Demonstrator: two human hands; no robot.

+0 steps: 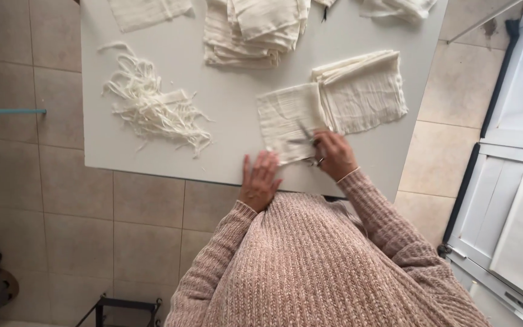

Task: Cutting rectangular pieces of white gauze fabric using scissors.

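Observation:
My right hand [334,154] grips a pair of scissors [307,140] whose blades lie on a cream cloth square [286,115] spread on the white table [231,97]. My left hand [259,178] rests flat at the table's near edge, its fingertips touching the cloth's lower corner. A folded stack of the same cream cloth [364,91] lies just right of the square, partly overlapping it.
A heap of thin cream fabric strips [152,109] lies on the table's left. Another pile of folded cloths [252,30] sits at the far side, with more pieces [146,12] beside it. Beige floor tiles surround the table; white panelled doors [509,181] stand at right.

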